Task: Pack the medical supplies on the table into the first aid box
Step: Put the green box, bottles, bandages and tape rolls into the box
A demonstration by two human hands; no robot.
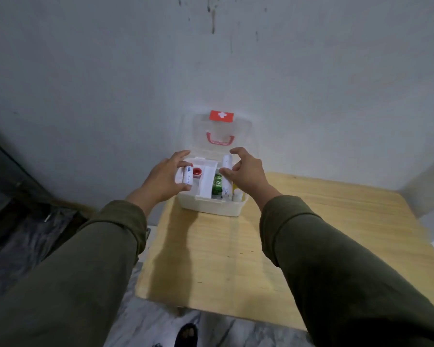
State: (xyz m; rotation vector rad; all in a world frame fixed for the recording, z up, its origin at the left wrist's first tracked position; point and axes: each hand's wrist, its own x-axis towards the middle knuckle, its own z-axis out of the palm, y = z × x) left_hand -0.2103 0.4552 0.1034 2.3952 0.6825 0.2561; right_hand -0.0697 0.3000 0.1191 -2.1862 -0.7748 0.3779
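My first aid box (pixel 212 206) sits at the far left corner of the wooden table (pixel 236 246), a little above the middle of the frame, close to the grey wall (pixel 110 71). Its clear lid (pixel 221 132) stands open and upright against that wall, with a red cross label (pixel 221 115) at its top edge and a red handle (pixel 220 139) below.

My left hand (pixel 162 177) reaches over the left side of the box, fingers spread fairly wide and curled around the end of the white inner tray (pixel 203 176). A white tube with blue print (pixel 188 176) lies just under my thumb and fingers; I cannot tell whether I am gripping it or only touching the tray beside it. A small red-capped item (pixel 197 172) lies in the tray just to its right.

My right hand (pixel 246 171) hovers over the right side of the box, fingers bent in a loose claw, half open, the thumb touching a long white tube (pixel 226 171) that stands in the deeper compartment. Between tray and tube a green packet (pixel 217 184) shows, and something yellow and white (pixel 236 194) is wedged at the right wall.

Both my olive sleeves (pixel 336 259) fill the lower corners of the frame.
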